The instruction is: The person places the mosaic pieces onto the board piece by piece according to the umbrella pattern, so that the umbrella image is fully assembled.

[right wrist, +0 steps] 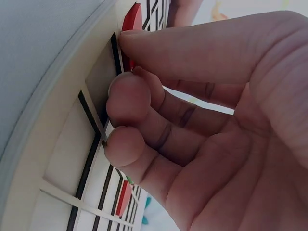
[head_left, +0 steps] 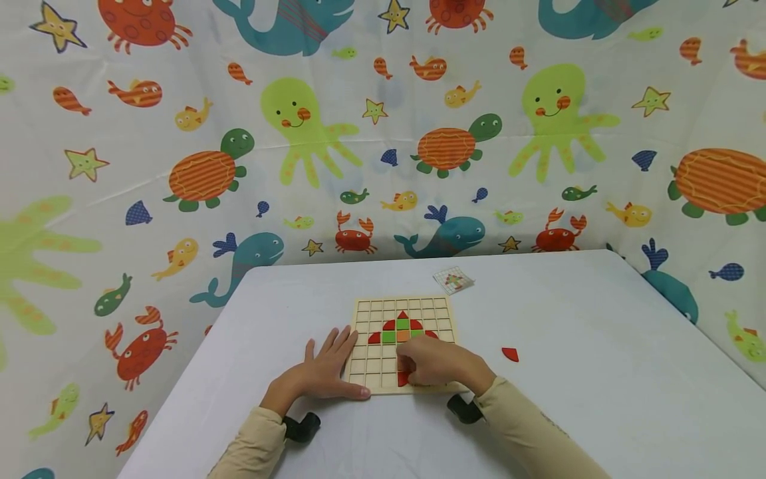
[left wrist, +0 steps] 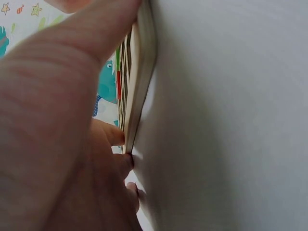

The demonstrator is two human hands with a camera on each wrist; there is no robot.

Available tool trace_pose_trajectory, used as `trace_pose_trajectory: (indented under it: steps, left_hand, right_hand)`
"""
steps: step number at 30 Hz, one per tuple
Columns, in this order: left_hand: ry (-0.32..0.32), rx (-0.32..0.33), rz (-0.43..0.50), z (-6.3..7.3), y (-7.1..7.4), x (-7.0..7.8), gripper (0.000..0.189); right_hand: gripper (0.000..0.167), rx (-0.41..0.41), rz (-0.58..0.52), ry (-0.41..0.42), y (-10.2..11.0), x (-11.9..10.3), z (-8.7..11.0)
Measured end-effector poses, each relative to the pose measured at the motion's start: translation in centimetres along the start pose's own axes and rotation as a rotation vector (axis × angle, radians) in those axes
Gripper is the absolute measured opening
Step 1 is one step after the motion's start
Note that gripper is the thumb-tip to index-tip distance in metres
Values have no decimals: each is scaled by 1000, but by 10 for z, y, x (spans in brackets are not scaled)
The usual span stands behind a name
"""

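A wooden grid board (head_left: 368,366) lies on the table, with red, green and orange tiles set in its squares. My left hand (head_left: 326,369) rests at its lower left corner, fingers spread along the left side and thumb on the front edge. Over the lower middle of the board, my right hand (head_left: 433,361) has curled fingers. Its thumb and index finger pinch a red tile with a curved edge (right wrist: 132,18) at the front row. That red tile (head_left: 403,379) is partly hidden by the hand in the head view.
A loose red quarter-round tile (head_left: 510,354) lies on the white table (head_left: 598,332), right of the board. Behind the board is a small pattern card (head_left: 453,280). A printed cloth (head_left: 383,179) hangs behind the table.
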State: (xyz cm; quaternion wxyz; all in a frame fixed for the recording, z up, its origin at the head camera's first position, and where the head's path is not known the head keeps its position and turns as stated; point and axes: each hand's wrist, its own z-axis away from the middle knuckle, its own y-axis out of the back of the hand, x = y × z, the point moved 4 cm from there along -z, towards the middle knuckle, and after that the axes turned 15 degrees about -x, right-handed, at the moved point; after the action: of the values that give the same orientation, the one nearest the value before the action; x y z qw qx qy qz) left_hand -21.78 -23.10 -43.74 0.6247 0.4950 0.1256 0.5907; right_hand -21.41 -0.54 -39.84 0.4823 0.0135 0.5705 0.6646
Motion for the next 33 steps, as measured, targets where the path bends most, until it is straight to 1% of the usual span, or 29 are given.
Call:
trace_pose_trajectory:
  steps: [4, 6, 9, 14, 17, 19, 21, 24, 28, 33]
  left_hand:
    - [3, 1, 7, 0, -1, -1, 127]
    - [7, 1, 10, -1, -2, -1, 127]
    - [8, 1, 12, -1, -3, -1, 127]
    - [5, 2, 16, 0, -1, 0, 127]
    - [3, 2, 14, 0, -1, 0, 127]
    - [6, 0, 10, -1, 0, 0, 127]
    - [8, -1, 6, -1, 0, 1, 127]
    - [10, -8, 3, 0, 0, 1, 127]
    - [6, -13, 6, 2, -1, 1, 126]
    - [0, -8, 7, 2, -1, 2, 125]
  right_hand:
    - [18, 3, -3, -7, 2, 3, 2]
    - [14, 13, -5, -20, 8, 7, 6]
    - [10, 38, -11, -71, 21, 16, 18]
    - [12, 93, -23, -234, 45, 43, 47]
    - [13, 98, -52, -348, 55, 63, 68]
    - [13, 86, -90, -425, 59, 78, 82]
    - [13, 68, -153, -501, 61, 94, 96]
    - [15, 55, -253, -584, 61, 116, 113]
    - [17, 43, -355, -623, 57, 135, 127]
    - [18, 43, -392, -607, 53, 141, 131]
